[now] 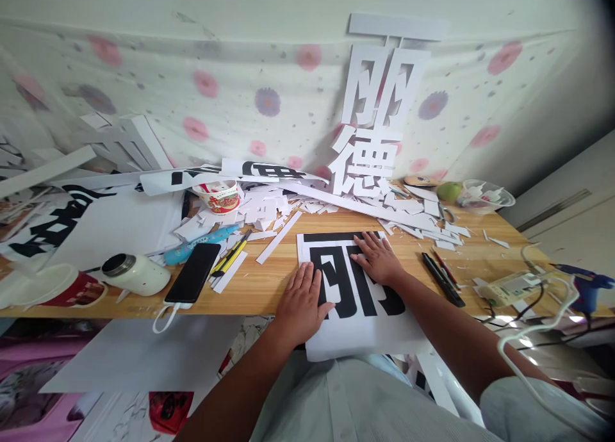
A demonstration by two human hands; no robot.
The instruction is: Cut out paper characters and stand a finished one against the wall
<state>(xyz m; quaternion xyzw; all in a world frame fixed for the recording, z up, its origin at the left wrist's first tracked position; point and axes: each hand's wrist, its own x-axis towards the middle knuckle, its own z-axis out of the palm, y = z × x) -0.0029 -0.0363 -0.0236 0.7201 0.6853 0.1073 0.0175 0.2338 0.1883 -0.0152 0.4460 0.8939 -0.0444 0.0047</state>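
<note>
A sheet of white paper (321, 336) printed with a large black Chinese character lies on the wooden table, its near end hanging over the front edge. My left hand (302, 301) rests flat on the sheet's left side, fingers stretched forward and thumb out. My right hand (378, 257) is spread over the upper right part of the same sheet, covering some of the print. Neither hand grips anything. Beyond them, large white cut-out characters (368, 160) lean upright against the wall cloth.
Paper scraps (269, 205) litter the table's back. On the left are a phone (195, 272) on a white cable, yellow utility knives (231, 256), a white bottle (137, 274) and a paper bowl (221, 196). Toward the right lie black pens (442, 278), a power strip (512, 288) and a blue glue gun (586, 287).
</note>
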